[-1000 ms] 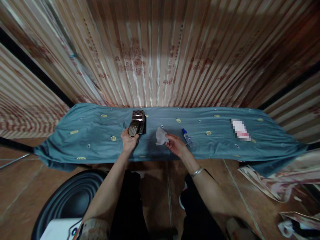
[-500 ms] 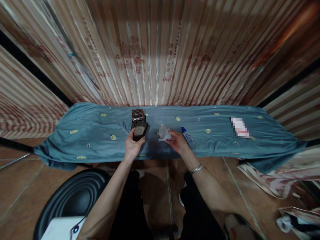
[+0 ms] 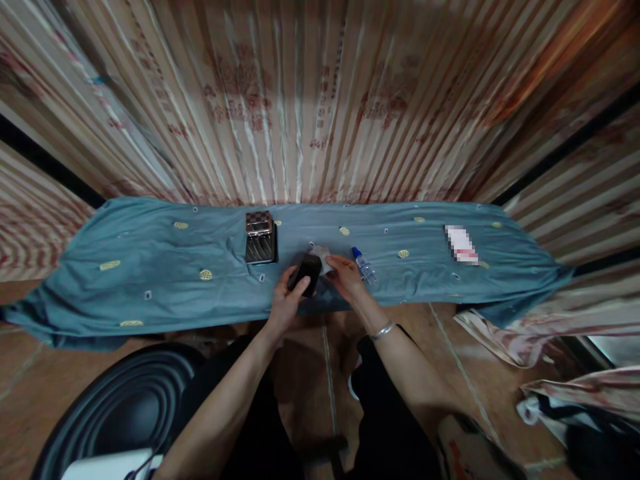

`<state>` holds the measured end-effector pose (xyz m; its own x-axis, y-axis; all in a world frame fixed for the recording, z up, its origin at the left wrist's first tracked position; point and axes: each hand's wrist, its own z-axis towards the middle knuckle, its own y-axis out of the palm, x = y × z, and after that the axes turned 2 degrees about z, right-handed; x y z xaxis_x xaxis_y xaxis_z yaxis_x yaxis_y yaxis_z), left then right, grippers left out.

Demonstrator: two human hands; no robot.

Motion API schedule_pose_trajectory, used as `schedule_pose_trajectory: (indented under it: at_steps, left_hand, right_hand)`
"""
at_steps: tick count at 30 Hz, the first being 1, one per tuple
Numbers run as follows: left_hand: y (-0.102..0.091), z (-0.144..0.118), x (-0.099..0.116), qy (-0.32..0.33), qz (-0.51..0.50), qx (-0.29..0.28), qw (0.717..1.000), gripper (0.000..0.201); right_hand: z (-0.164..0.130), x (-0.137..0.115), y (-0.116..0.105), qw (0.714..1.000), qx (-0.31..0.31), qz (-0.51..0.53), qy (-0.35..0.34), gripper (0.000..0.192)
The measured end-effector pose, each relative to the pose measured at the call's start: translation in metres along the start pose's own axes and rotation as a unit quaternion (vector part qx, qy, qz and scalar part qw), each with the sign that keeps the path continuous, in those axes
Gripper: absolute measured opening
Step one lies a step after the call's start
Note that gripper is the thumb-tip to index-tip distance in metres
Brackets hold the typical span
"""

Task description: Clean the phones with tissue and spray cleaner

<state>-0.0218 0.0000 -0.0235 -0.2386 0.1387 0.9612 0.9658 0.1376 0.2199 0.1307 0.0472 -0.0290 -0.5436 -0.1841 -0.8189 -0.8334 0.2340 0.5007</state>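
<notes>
My left hand (image 3: 286, 303) is closed around a small, dark, rectangular case (image 3: 307, 272), its thumb lying across the face. Pinched in the fingers of my right hand (image 3: 346, 277) is a crumpled white tissue (image 3: 320, 252). It meets the upper right edge of the case in view; whether the two press together I cannot tell. Just right of my right hand lies a clear bottle with a blue cap (image 3: 364, 264). Farther back on the left, a brown checkered box (image 3: 259, 223) sits against a black, glossy, flat item (image 3: 260, 249).
A blue-green patterned cloth (image 3: 225, 300) covers the long table. On its right part lies a blurred white and red packet (image 3: 461, 245). Striped curtains (image 3: 300, 120) hang behind. Below left stands a round black ridged object (image 3: 130, 407) with a white item (image 3: 110, 465) on it.
My left hand has carried the dark case right, away from the checkered box, up to the tissue in my right hand. The glossy black item now shows fully. The view has shifted slightly.
</notes>
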Motion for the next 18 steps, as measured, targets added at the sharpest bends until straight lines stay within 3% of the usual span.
schedule_pose_trajectory:
  at_steps: [4, 10, 13, 18]
  left_hand:
    - [-0.006, 0.000, 0.003, -0.059, -0.136, -0.013, 0.989, 0.031]
    - [-0.008, 0.003, 0.010, -0.149, -0.206, -0.004, 0.967, 0.015]
    - [-0.006, 0.001, 0.011, -0.172, -0.235, -0.020, 0.957, 0.015]
    - [-0.006, -0.004, 0.013, -0.213, -0.230, -0.077, 0.947, 0.033]
  right_hand:
    - [-0.002, 0.001, 0.002, 1.000, 0.003, -0.022, -0.006, 0.031]
    - [-0.001, 0.005, 0.007, 0.998, 0.001, -0.052, -0.035, 0.033]
    - [0.001, 0.007, 0.007, 0.996, -0.001, -0.074, -0.056, 0.032]
    - [0.000, 0.010, 0.007, 0.988, -0.016, -0.125, -0.091, 0.024]
